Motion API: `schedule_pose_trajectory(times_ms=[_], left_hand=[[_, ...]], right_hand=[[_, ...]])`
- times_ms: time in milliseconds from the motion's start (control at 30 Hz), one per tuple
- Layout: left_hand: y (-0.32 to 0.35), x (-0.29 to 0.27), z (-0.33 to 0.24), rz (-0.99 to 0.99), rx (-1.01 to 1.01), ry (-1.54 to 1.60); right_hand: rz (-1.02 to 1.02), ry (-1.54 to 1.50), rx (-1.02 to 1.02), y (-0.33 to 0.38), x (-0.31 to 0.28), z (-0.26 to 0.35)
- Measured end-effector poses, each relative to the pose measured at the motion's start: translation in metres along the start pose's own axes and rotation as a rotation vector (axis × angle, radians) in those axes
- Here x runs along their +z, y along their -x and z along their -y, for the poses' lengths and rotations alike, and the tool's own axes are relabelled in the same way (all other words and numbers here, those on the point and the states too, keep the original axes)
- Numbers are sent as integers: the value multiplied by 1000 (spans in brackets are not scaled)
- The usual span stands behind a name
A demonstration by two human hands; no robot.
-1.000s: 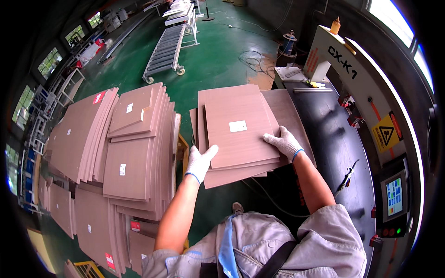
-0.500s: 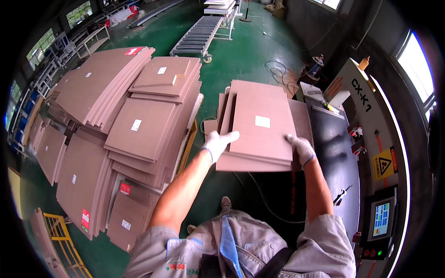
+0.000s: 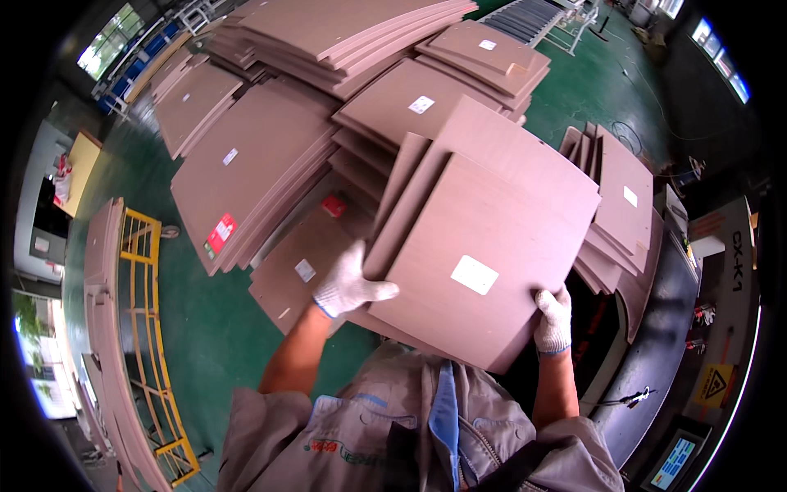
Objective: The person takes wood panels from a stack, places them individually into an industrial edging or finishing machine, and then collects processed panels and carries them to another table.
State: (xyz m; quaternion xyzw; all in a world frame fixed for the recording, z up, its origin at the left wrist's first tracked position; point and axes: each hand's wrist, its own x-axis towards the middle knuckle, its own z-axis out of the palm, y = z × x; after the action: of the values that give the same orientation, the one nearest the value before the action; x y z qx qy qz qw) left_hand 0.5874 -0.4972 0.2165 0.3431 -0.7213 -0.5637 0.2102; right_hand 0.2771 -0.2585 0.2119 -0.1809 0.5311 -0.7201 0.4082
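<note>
I hold a stack of flat brown cardboard sheets [image 3: 484,230] in front of my chest, tilted, with a small white label on the top sheet. My left hand [image 3: 348,283], in a white glove, grips the stack's left edge. Gripping the near right corner is my right hand [image 3: 554,320], also gloved. Below and to the left lie several piles of the same brown sheets [image 3: 270,156] on the green floor.
More sheets [image 3: 619,205] rest on a black machine table [image 3: 656,344] at my right, beside a control panel with a screen [image 3: 676,459]. A yellow metal frame [image 3: 143,328] stands on the floor at left. A roller conveyor [image 3: 541,16] is far ahead.
I have lifted the stack off the machine table and turned left with it, so the floor piles now fill the view. Both hands keep their grip.
</note>
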Motion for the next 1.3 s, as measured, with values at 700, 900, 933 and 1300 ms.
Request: schedule_pose_trajectory(times_ms=[700, 900, 933, 1300], left_hand=[[37, -221, 210, -190, -201, -1037], [47, -141, 213, -654, -171, -926], [26, -105, 178, -634, -6, -744], [-223, 281, -24, 277, -99, 282]], right_hand=[[427, 792, 699, 24, 189, -267], [-98, 713, 442, -7, 13, -187], [-384, 490, 355, -13, -30, -173], [-828, 311, 51, -134, -340, 77]])
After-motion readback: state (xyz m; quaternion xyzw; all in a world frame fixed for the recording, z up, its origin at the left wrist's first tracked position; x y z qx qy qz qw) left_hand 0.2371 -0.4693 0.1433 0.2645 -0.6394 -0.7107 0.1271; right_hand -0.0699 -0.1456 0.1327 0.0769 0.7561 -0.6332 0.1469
